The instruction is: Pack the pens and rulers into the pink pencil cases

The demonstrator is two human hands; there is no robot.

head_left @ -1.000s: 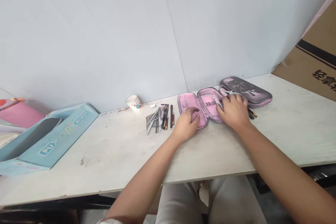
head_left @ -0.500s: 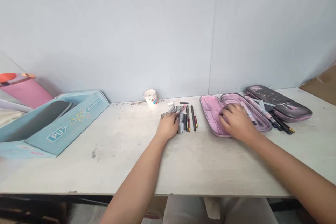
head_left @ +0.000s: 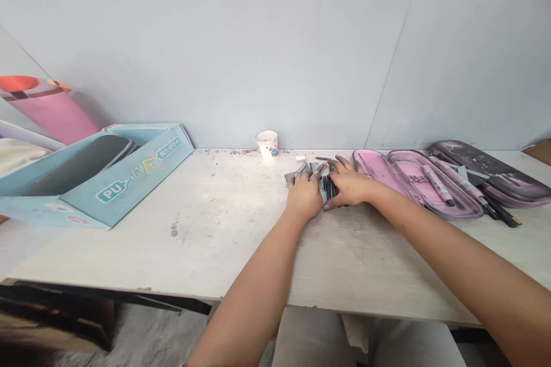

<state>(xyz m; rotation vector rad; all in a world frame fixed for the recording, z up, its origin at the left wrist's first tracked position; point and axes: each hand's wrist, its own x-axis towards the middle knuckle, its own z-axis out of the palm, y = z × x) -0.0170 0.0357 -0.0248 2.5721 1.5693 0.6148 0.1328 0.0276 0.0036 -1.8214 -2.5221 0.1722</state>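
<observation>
My left hand point(head_left: 305, 195) and my right hand point(head_left: 349, 186) lie side by side on a small pile of pens and clear rulers point(head_left: 321, 175) on the white table point(head_left: 241, 229). Both hands curl over the pile with fingers gathered around it; how much each one grips is hidden. To the right an open pink pencil case point(head_left: 413, 180) lies flat with a pen point(head_left: 437, 185) in it. Beyond it sits a dark purple case lid point(head_left: 491, 175) with more pens point(head_left: 499, 213) at its near edge.
A small paper cup point(head_left: 267, 144) stands by the grey wall. A light blue cardboard box point(head_left: 103, 180) lies on its side at the left, with a pink and orange object point(head_left: 43, 109) behind it. The table's front edge runs just below my forearms.
My right hand left the pink case and moved left to the pile of pens. My left hand stayed on that pile. The view turned left.
</observation>
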